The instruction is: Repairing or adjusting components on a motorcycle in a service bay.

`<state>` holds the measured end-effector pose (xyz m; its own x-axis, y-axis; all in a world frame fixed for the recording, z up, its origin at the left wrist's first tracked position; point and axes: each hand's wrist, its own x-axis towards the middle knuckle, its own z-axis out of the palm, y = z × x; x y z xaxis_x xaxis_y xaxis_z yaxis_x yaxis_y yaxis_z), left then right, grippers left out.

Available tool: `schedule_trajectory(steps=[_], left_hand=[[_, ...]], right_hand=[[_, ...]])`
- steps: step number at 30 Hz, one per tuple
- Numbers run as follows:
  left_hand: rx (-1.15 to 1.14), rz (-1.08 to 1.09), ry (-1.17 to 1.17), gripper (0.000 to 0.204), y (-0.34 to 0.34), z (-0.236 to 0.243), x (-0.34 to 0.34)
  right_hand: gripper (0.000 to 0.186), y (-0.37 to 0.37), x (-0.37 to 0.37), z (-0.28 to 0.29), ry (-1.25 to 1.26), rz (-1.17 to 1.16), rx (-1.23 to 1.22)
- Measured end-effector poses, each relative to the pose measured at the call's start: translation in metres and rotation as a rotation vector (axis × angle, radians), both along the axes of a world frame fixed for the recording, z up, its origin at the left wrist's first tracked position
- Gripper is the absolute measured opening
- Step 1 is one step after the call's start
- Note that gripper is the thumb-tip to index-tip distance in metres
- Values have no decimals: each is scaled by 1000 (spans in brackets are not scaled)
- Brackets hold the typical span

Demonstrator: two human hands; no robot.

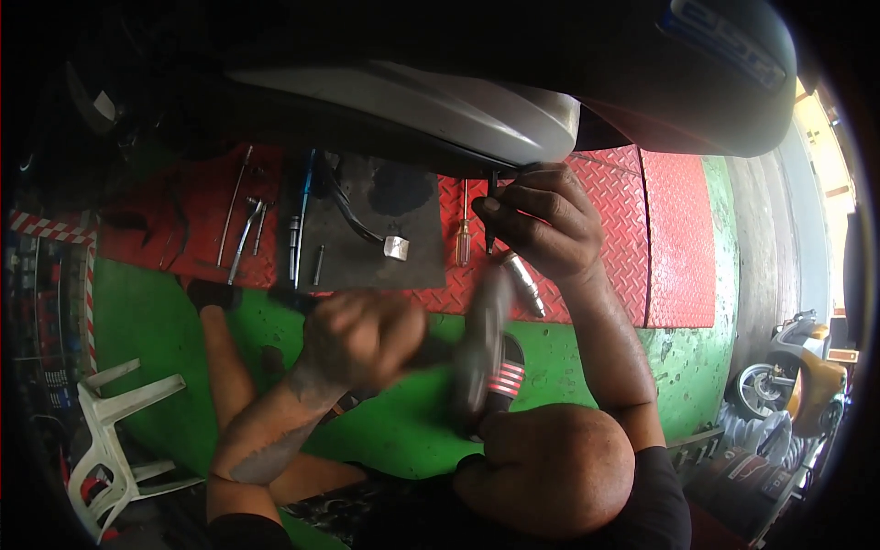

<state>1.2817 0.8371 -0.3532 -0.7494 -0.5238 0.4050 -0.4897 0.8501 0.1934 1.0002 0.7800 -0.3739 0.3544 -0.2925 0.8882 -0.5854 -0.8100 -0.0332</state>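
Observation:
My left hand is wrapped round the handle of a mallet, smeared by motion. The mallet's large dark head blurs below and left of my right hand. Between thumb and fingers, my right hand pinches a thin dark punch-like rod. The rod stands roughly upright in the picture, its top at the lower edge of a motorbike's grey side panel; its exact contact is hidden. Close to the rod's lower end lies a silver cylindrical tool. A screwdriver with a clear handle lies to its left.
A dark mat on the red plate platform bears a black bent bar with a silver end. Ratchets and rods lie further left. A white plastic chair stands lower left; a yellow motorbike is right.

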Motion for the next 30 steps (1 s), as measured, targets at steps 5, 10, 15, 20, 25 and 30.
schedule_trajectory(steps=[5,10,15,20,25,30], left_hand=[[-33,-73,125,38,4,11,-5],[-15,62,-53,40,0,13,-9],[22,-37,100,56,19,-4,-1],[103,-16,113,59,38,-20,16],[119,24,137,56,31,-24,18],[96,50,123,56,30,-19,16]], right_hand=[[27,-1,1,1,-19,22,-6],[25,0,1,2,-1,19,-5],[25,3,-6,3,5,52,27],[24,1,-4,1,8,80,21],[23,1,-3,2,-15,34,10],[25,-1,-3,2,65,16,-5]])
